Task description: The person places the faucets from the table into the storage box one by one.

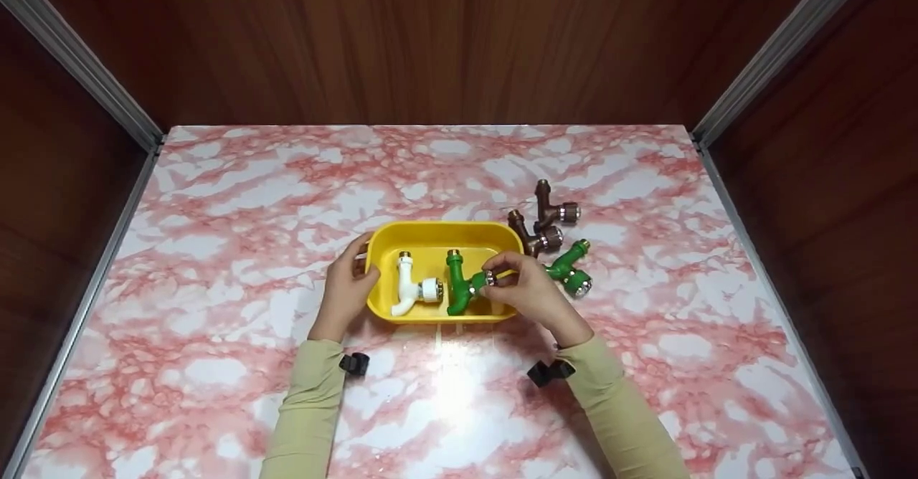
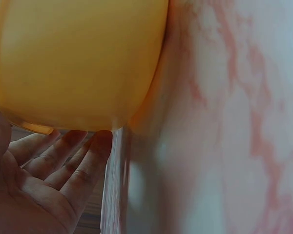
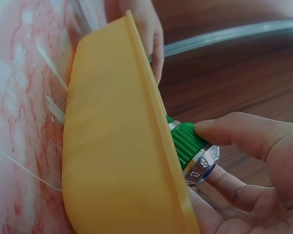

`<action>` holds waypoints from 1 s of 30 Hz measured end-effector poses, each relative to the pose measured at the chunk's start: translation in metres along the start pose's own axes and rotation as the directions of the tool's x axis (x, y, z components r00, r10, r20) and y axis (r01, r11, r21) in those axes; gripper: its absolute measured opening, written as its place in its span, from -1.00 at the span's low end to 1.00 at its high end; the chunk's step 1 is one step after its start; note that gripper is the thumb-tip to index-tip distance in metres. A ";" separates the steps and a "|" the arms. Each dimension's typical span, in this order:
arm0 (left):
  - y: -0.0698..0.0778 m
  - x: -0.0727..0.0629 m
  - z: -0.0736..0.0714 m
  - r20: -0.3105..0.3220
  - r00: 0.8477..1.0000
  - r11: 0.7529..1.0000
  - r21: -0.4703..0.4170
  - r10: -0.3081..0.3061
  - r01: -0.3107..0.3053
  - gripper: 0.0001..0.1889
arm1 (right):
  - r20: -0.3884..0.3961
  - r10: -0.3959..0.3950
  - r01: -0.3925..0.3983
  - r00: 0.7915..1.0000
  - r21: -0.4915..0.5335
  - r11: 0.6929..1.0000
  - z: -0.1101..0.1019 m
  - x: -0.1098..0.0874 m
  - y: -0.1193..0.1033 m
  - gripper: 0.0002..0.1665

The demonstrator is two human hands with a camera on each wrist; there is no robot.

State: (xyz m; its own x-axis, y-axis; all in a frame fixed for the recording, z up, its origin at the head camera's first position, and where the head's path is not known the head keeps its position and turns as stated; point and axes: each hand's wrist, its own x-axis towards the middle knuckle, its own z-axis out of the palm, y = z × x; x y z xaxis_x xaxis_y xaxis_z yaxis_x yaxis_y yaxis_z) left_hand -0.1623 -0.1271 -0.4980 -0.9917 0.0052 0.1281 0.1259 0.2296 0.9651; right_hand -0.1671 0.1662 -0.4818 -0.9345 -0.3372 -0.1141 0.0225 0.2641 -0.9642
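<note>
A yellow plastic tub (image 1: pixel 445 232) stands on the table, its left end held by my left hand (image 1: pixel 346 285) with the thumb at the rim. In the left wrist view the fingers (image 2: pixel 90 161) reach along the tub's outer wall. My right hand (image 1: pixel 531 289) pinches the ribbed knob of a green tap (image 1: pixel 457 285) between thumb and fingers, inside the tub's right half. The knob (image 3: pixel 188 144) shows above the rim in the right wrist view. To its left in the tub lies a white tap (image 1: pixel 406 285), threaded end away from me.
Right of the tub lie two brown taps (image 1: pixel 545 203) and another green tap (image 1: pixel 570 267), partly behind my right hand. The table (image 1: pixel 287 171) has a red and white marbled top. Brown wood-grain panels (image 1: pixel 430 49) stand at the back and both sides.
</note>
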 end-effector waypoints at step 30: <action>-0.028 0.009 0.003 -0.013 0.999 1.000 0.000 -0.030 0.030 -0.40 | 0.021 0.011 -0.007 1.000 -0.181 0.984 0.012 0.006 -0.003 -0.62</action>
State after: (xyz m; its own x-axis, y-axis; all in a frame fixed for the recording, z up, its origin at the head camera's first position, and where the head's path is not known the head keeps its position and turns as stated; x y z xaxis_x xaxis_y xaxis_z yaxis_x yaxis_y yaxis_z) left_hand -0.1744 -0.1310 -0.5247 -0.9947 -0.0142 0.1019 0.0960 0.2297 0.9685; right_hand -0.1688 0.1524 -0.4821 -0.9267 -0.3526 -0.1300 -0.0351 0.4255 -0.9043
